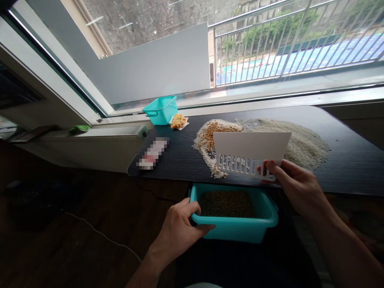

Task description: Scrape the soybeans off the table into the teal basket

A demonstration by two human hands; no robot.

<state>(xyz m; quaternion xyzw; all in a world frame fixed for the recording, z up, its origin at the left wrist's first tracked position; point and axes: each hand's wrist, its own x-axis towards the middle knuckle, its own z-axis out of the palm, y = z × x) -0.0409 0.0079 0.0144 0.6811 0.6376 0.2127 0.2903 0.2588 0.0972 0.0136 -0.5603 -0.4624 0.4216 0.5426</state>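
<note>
My left hand [180,226] grips the left rim of a teal plastic bin [237,230], which sits just below the table's front edge. A layer of small brownish-green grains or beans [226,203] covers its bottom. Above the tabletop, my right hand [300,182] pinches the lower right corner of a white slotted plastic scraper [252,144], slots downward. Behind the scraper lies a patch of white grains mixed with golden kernels [214,132], partly hidden by it. A wide heap of white rice-like grains [306,144] spreads to the right.
On the dark table [180,150], a second teal bin [163,109] stands at the back left by the window. A crumpled yellow thing on white paper [179,121] lies beside it. A blurred flat packet [153,153] is near the left edge. A radiator [117,136] adjoins the table.
</note>
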